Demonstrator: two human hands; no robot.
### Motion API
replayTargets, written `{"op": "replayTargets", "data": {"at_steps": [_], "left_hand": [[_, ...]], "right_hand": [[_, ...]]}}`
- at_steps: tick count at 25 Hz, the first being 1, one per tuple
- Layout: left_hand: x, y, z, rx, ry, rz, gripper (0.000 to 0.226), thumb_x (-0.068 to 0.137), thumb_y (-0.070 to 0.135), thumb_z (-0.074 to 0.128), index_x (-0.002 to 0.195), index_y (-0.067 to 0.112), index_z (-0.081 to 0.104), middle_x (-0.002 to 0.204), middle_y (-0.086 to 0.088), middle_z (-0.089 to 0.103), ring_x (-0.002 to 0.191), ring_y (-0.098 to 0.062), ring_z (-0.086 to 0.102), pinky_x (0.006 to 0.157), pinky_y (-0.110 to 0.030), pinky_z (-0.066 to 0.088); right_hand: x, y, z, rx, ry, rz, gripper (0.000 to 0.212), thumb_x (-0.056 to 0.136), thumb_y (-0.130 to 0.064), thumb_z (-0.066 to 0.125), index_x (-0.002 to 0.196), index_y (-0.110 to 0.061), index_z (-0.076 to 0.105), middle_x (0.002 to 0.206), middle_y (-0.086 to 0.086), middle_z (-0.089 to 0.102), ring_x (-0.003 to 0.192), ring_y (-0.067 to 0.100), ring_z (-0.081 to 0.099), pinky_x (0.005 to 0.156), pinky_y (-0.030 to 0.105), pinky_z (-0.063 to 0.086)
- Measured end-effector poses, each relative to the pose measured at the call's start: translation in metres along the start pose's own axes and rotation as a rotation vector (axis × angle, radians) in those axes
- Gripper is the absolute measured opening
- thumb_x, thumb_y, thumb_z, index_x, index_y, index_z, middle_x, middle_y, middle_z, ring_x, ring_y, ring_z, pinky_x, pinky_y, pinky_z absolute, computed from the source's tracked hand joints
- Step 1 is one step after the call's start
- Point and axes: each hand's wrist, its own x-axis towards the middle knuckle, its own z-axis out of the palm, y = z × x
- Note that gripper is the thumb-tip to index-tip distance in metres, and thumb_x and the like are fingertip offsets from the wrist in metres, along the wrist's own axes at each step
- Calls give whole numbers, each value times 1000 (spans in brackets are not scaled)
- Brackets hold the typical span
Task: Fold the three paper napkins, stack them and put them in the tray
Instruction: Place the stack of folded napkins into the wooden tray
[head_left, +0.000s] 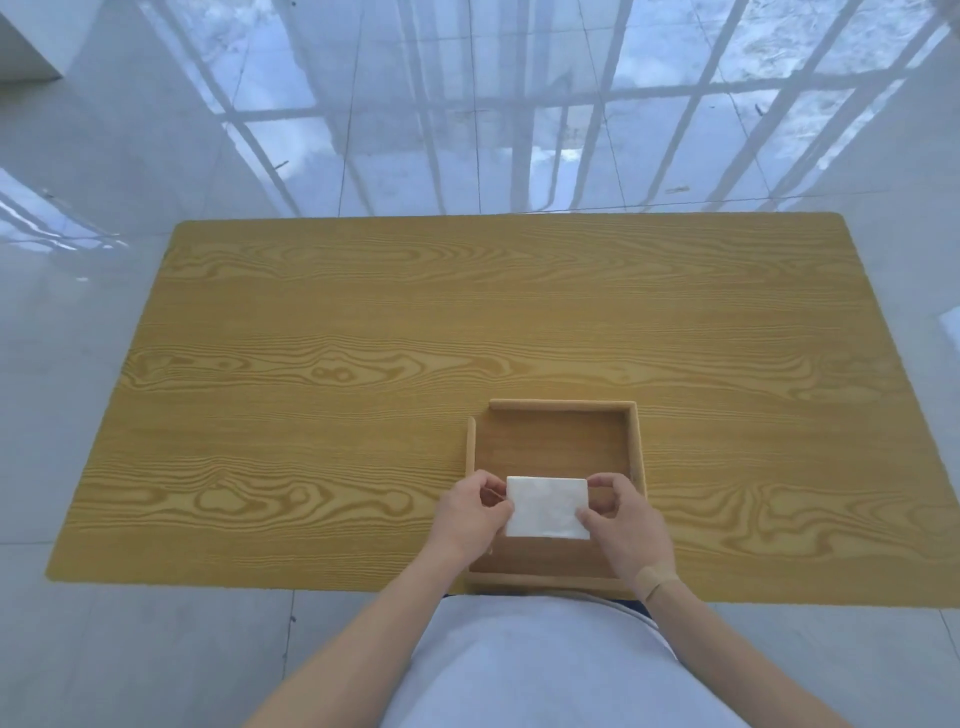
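A white stack of folded paper napkins (546, 506) is over the inside of the square wooden tray (637, 447), near the table's front edge. My left hand (470, 512) pinches the stack's left edge between thumb and fingers. My right hand (623, 525) pinches its right edge the same way. I cannot tell whether the stack touches the tray floor or hovers just above it. How many napkins are in the stack is not visible.
The tray stands on a wood-grain table (363, 364), right of centre and close to my body. Glossy white floor tiles (467, 104) surround the table on all sides.
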Motion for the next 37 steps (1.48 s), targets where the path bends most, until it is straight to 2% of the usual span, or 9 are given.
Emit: {"op": "replayTargets", "data": {"at_steps": [10, 15, 21, 23, 25, 27, 30, 33, 37], "left_hand": [[6, 5, 17, 113, 95, -70, 10, 87, 18, 65, 94, 23, 61, 76, 1, 69, 42, -1, 56, 43, -25, 49], [8, 6, 18, 244, 110, -26, 12, 89, 24, 64, 99, 26, 59, 82, 7, 67, 68, -13, 68, 63, -36, 59], [8, 9, 14, 432, 150, 95, 15, 89, 29, 65, 99, 27, 55, 86, 11, 64, 79, -11, 64, 67, -35, 57], [7, 8, 5, 633, 193, 304, 27, 86, 37, 68, 108, 26, 57, 100, 9, 61, 97, -14, 58, 78, -32, 52], [8, 4, -3, 855, 155, 494, 53, 78, 49, 71, 123, 25, 56, 121, 4, 54, 121, -21, 45, 101, -35, 40], [11, 3, -8, 1036, 57, 500, 78, 73, 61, 68, 138, 27, 43, 141, 0, 36, 139, -29, 23, 118, -47, 17], [18, 2, -5, 1186, -10, 404, 94, 72, 69, 64, 147, 29, 25, 153, -3, 13, 146, -34, 0, 118, -58, -5], [20, 2, -1, 1214, -10, 357, 94, 71, 69, 65, 146, 29, 26, 155, -4, 10, 146, -35, -4, 117, -59, -8], [18, 0, 5, 1235, 25, 346, 87, 72, 65, 67, 142, 28, 31, 155, -6, 12, 145, -38, -6, 117, -59, -8]], "right_hand": [[18, 0, 1, -176, -76, -48, 37, 89, -30, 62, 124, -37, 52, 81, -19, 60, 75, 10, 61, 61, 30, 46], [22, 0, -1, -195, -71, -68, 37, 90, -28, 62, 125, -34, 52, 79, -20, 57, 78, 13, 60, 66, 32, 48], [21, 1, -3, -240, 13, -137, 40, 90, -36, 64, 128, -30, 52, 92, -14, 64, 81, 11, 61, 67, 31, 45], [20, 5, -10, -406, 86, -307, 49, 84, -42, 70, 129, -31, 53, 112, -12, 63, 99, 16, 62, 71, 31, 47], [21, 12, -15, -613, 108, -514, 68, 71, -49, 80, 131, -29, 56, 130, -6, 57, 126, 25, 52, 92, 40, 49], [24, 16, -17, -795, 59, -561, 87, 62, -58, 82, 138, -31, 51, 150, 2, 44, 146, 36, 27, 117, 57, 24], [35, 21, -12, -899, -22, -480, 94, 65, -66, 75, 146, -38, 34, 165, 3, 14, 151, 37, -10, 117, 62, -12], [40, 24, -6, -946, -57, -440, 93, 69, -67, 71, 147, -40, 29, 166, 3, 6, 149, 37, -20, 117, 63, -14], [42, 24, -3, -960, -32, -437, 88, 70, -64, 72, 145, -40, 33, 165, 4, 10, 149, 38, -14, 117, 65, -8]]}}
